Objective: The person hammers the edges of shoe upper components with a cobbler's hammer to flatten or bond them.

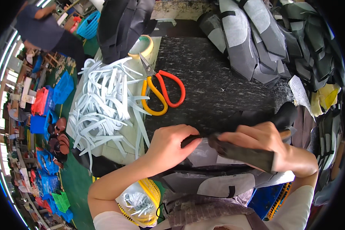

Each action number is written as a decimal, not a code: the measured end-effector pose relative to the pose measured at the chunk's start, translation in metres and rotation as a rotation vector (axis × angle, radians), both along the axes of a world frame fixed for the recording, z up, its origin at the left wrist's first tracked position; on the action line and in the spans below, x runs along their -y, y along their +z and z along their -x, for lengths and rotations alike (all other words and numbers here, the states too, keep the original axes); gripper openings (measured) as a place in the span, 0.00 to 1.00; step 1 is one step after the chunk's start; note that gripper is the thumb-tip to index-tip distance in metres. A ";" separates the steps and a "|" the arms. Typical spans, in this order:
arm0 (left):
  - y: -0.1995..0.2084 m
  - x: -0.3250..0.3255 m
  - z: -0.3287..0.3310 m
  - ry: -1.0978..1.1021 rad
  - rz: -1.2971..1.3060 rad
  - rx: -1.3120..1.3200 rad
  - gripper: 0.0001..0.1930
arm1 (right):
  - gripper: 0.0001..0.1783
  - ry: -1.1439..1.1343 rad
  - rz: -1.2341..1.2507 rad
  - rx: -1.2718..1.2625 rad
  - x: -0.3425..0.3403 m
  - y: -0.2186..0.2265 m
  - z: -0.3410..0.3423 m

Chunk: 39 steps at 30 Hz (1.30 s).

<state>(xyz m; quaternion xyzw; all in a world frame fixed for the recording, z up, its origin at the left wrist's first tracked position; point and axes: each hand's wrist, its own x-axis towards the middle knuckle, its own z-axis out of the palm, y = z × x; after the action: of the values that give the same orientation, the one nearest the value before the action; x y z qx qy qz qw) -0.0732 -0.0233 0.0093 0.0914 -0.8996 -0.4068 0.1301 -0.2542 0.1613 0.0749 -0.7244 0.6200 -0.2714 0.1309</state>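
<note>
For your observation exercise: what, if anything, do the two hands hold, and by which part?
Both hold one dark shoe-upper piece: the left hand pinches its left end, the right hand grips its right end.

Dark grey shoe-upper piece (pixel 239 153): flat flexible cut part, black outer side, pale grey lining visible on underside. Held above near edge of dark work mat, stretched roughly horizontal between both hands, right end lower. Top edge folded over into narrow dark strip. Left hand (pixel 171 143) pinches left end of fold with thumb and fingertips. Right hand (pixel 274 147) wraps over right part, thumb pressing on strip. Lower portion hangs toward person's lap, overlapping more grey pieces beneath.
</note>
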 end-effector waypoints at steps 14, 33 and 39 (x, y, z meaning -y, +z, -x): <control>-0.003 -0.005 -0.016 -0.284 0.898 -0.259 0.12 | 0.17 -0.096 -0.098 0.058 0.029 -0.014 -0.003; 0.000 0.003 -0.023 -0.264 0.519 -0.274 0.09 | 0.11 -0.090 -0.009 -0.308 0.037 -0.013 -0.028; 0.021 -0.044 -0.026 -0.195 0.533 -0.265 0.15 | 0.12 -0.423 0.255 -0.172 -0.050 0.004 0.015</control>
<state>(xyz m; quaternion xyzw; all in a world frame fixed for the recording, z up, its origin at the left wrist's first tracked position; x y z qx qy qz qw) -0.0473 0.0212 0.0302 -0.0865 -0.9543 -0.1755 0.2258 -0.2696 0.2115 0.0785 -0.6096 0.7273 -0.3063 -0.0744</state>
